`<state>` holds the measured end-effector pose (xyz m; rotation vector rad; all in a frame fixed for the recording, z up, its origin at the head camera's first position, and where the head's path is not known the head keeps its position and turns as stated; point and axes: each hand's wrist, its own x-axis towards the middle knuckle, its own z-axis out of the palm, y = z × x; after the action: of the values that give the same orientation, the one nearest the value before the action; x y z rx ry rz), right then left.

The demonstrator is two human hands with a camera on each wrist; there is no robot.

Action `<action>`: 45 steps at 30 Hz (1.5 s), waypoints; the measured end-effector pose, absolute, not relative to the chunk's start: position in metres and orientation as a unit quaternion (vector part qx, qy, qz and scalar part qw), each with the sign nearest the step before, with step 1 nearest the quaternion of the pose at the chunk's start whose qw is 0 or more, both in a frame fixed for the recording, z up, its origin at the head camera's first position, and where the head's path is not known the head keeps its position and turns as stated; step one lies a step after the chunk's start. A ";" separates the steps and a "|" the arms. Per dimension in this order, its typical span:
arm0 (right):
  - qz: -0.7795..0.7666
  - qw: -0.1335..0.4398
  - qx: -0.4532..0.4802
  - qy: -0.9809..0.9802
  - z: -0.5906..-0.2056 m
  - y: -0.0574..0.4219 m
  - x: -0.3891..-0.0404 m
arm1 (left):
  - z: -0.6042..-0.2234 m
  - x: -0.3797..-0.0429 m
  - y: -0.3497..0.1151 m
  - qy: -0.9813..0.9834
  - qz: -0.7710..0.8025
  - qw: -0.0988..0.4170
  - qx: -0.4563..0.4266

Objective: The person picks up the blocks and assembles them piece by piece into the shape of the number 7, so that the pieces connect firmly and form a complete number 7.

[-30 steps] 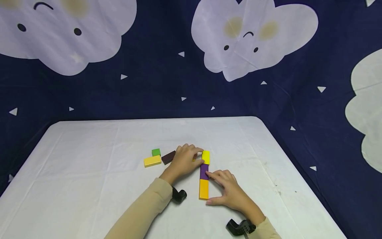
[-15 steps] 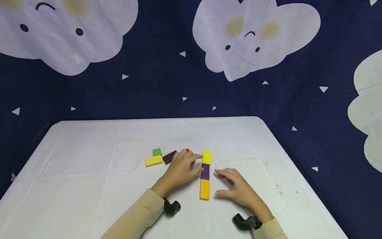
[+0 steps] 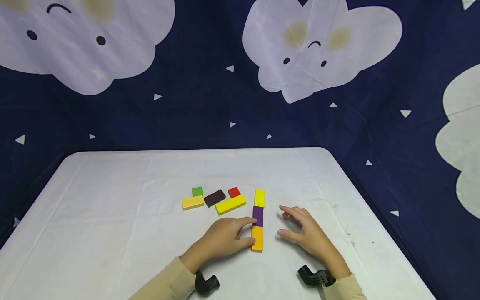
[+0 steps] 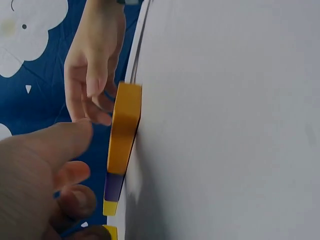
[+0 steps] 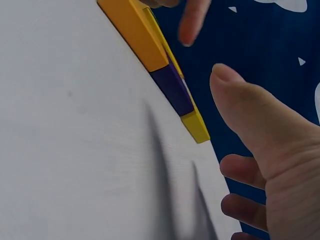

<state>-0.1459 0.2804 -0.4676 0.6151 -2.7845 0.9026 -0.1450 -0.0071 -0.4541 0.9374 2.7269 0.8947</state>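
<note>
On the worktop (image 3: pixel 150 258), the orange block (image 3: pixel 257 239) is forming the near end of a row pointing toward the far edge. The left hand (image 3: pixel 220 238) is lying beside the row's left side, thumb and forefinger apart, gripping nothing; fingertip contact is difficult to confirm, as the fingers are overlapping the blocks. Caution: a sideways drag by that thumb could be skewing the orange block. The right hand (image 3: pixel 309 233) is hovering between the row and the worktop's right edge, fingers loose and holding nothing; with nothing bracing that side, a push from the left could be displacing the purple block (image 3: pixel 258 214) and opening its joints. Farther on, the long yellow block (image 3: pixel 230 204) is lying aslant, left of the row; a low left-hand reach could be knocking it into the red block (image 3: pixel 234 192). The short yellow block (image 3: pixel 259 198) is ending the row toward the far edge.
</note>
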 end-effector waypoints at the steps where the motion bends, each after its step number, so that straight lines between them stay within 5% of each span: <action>1: 0.300 0.079 0.207 -0.928 -0.466 0.281 -0.147 | -0.455 -0.143 -0.008 0.901 0.296 0.069 0.309; 19: 0.307 0.043 0.211 -0.927 -0.460 0.277 -0.174 | -0.466 -0.132 -0.010 0.904 0.280 0.047 0.319; 45: 0.270 -0.040 0.289 -0.918 -0.442 0.207 -0.231 | -0.468 -0.126 -0.010 0.910 0.252 0.007 0.328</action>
<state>-0.2312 0.2071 -0.4417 0.9308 -2.9587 0.8718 -0.1264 -0.0098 -0.4684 1.0273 2.8473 0.7891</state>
